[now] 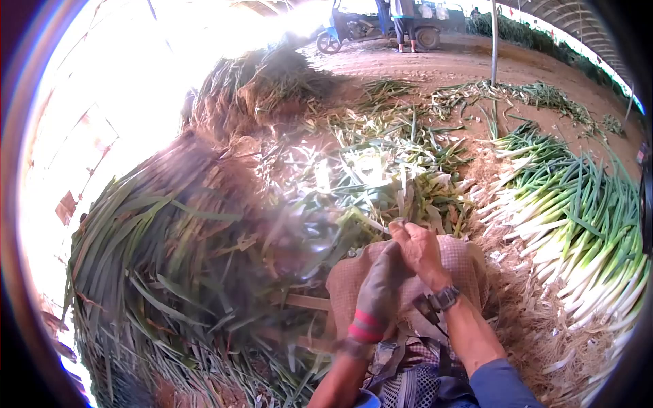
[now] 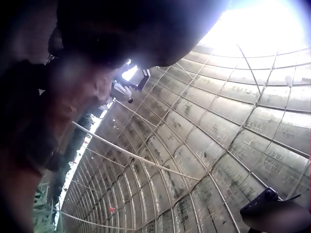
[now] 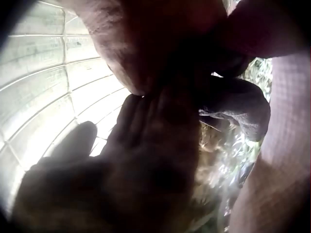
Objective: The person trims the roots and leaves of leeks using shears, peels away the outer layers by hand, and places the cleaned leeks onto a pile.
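In the head view my left hand (image 1: 379,285) wears a grey work glove with red stripes at the cuff. My right hand (image 1: 418,251) is bare, with a dark watch (image 1: 445,298) on the wrist, and its curled fingers grip the finger end of that glove. Both hands meet over a pinkish checked cloth (image 1: 462,262) across the lap. Seen from the right wrist, the gloved fingers (image 3: 146,116) run straight up under the bare hand, in deep shadow. The left wrist view is mostly dark around the hands. No green onion is in either hand.
Untrimmed green onions (image 1: 156,251) are heaped at the left, with another heap (image 1: 238,88) behind. Stripped leaves (image 1: 381,163) litter the ground ahead. Cleaned green onions (image 1: 578,211) lie in a row at the right. A person (image 1: 403,24) stands by a three-wheeled vehicle (image 1: 360,28) far back.
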`<state>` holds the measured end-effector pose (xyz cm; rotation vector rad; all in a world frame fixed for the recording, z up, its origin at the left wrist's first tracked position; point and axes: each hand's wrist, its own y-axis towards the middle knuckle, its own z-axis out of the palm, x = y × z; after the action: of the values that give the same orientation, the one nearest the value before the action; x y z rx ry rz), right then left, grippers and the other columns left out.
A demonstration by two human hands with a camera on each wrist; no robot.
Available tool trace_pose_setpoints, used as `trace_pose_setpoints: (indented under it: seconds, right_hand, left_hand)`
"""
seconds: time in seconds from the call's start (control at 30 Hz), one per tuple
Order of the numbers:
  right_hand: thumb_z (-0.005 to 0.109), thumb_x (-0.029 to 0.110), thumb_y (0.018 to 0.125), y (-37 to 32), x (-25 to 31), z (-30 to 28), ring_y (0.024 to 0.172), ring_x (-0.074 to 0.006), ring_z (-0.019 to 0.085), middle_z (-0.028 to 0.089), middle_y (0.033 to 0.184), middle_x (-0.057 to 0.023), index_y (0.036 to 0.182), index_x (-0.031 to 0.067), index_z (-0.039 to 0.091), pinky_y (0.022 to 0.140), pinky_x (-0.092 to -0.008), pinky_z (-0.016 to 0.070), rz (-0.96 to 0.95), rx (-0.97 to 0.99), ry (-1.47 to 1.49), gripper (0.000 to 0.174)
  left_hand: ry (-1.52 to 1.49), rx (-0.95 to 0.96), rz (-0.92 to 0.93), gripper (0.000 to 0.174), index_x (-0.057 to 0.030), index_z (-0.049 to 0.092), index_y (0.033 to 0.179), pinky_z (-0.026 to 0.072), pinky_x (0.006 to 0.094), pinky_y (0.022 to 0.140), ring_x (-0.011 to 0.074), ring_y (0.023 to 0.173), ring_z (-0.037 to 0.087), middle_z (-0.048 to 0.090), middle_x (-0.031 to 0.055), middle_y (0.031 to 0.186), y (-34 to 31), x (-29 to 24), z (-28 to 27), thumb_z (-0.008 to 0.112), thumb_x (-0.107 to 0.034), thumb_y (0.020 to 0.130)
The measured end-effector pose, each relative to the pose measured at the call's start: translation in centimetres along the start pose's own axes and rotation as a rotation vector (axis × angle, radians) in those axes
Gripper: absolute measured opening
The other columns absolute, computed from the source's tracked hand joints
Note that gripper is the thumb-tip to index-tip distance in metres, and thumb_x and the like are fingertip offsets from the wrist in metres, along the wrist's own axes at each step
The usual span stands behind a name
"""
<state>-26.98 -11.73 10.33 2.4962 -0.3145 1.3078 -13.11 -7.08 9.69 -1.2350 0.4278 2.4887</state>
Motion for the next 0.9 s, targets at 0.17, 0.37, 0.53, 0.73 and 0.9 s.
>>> trace_pose_setpoints:
  seconds: [0.17,0.37,0.53,0.73,0.9]
  right_hand:
    - [0.059,0.061,0.102,-4.0,2.0,1.2,0.088,-0.0432,0.072,0.075,0.091,-0.0198,0.102,0.0039,0.075,0.079,-0.0469,0.0554,-0.161,0.150,0.300,0.059]
    - [0.064,0.050,0.101,-3.6,0.2,3.2,0.087,-0.0397,0.073,0.074,0.089,-0.0197,0.099,-0.0008,0.076,0.081,-0.0446,0.0565,-0.272,0.025,0.216,0.053]
    - [0.058,0.046,0.104,-0.8,-0.6,2.7,0.082,-0.0410,0.073,0.075,0.087,-0.0177,0.080,0.0045,0.073,0.075,-0.0509,0.0571,-0.232,-0.095,-0.159,0.051]
    - [0.053,0.044,0.107,5.1,-3.3,-0.1,0.074,-0.0367,0.074,0.073,0.081,-0.0186,0.078,0.0064,0.069,0.066,-0.0494,0.0587,-0.343,-0.236,-0.430,0.050]
    - [0.048,0.047,0.109,9.5,-6.3,-5.7,0.069,-0.0394,0.073,0.073,0.078,-0.0205,0.083,0.0052,0.070,0.061,-0.0508,0.0564,-0.169,-0.340,-0.449,0.054]
  left_hand:
    - [1.018,0.089,0.257,0.042,-0.0040,0.053,0.150,0.0557,0.0385,0.084,0.0206,0.103,0.068,0.069,0.0061,0.127,-1.1,0.9,-6.3,0.050,-0.015,0.109]
    - [1.325,0.175,0.463,0.034,-0.0068,0.060,0.140,0.0552,0.0350,0.077,0.0152,0.094,0.067,0.070,0.0000,0.117,-0.1,4.3,-10.5,0.057,-0.014,0.107]
    - [-0.303,0.151,-0.104,0.042,-0.0035,0.046,0.153,0.0497,0.0319,0.109,0.0169,0.125,0.060,0.061,0.0075,0.142,2.4,2.7,-2.7,0.048,-0.015,0.113]
    - [0.868,0.218,0.065,0.054,0.0060,0.031,0.158,0.0459,0.0358,0.110,0.0264,0.131,0.058,0.059,0.0181,0.143,4.8,-1.3,3.5,0.050,-0.005,0.107]
    - [0.558,0.280,0.148,0.056,0.0102,0.029,0.159,0.0426,0.0351,0.114,0.0291,0.139,0.055,0.059,0.0212,0.147,4.1,2.8,3.5,0.046,-0.002,0.107]
